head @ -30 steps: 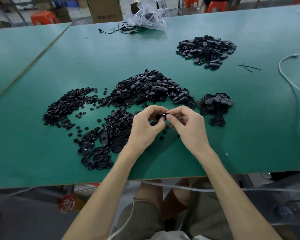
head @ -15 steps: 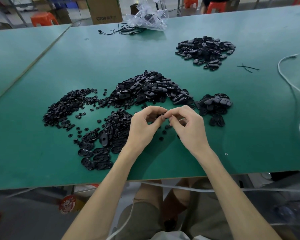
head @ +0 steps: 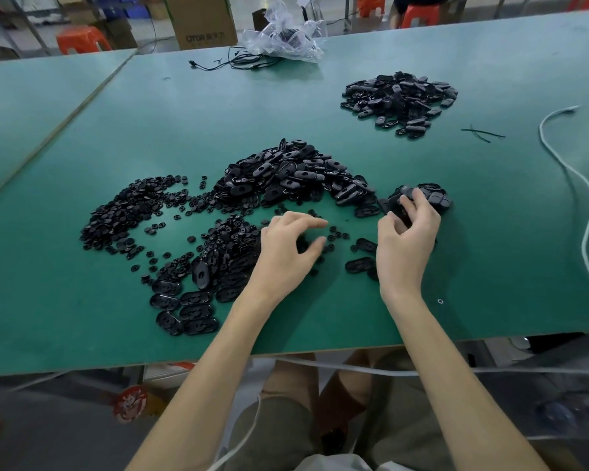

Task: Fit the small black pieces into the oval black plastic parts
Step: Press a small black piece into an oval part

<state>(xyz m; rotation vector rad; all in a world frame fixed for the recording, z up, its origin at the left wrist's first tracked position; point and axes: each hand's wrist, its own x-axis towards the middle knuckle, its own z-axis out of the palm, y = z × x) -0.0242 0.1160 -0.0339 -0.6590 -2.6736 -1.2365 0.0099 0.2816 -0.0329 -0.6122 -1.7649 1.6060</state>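
On the green surface point(head: 320, 107), the left hand point(head: 286, 253) hovers over scattered small pieces point(head: 123, 212). Its fingers are loosely spread, with thumb and forefinger apart, and they hold nothing. The right hand point(head: 405, 239) reaches to a small heap point(head: 434, 195) of oval parts at the right. Its fingers are curled down onto the heap, but it is unclear whether they grip a part. The main mound of oval parts point(head: 286, 175) lies beyond both hands. Another heap point(head: 402, 96) sits far off, near a white cord point(head: 585, 185).
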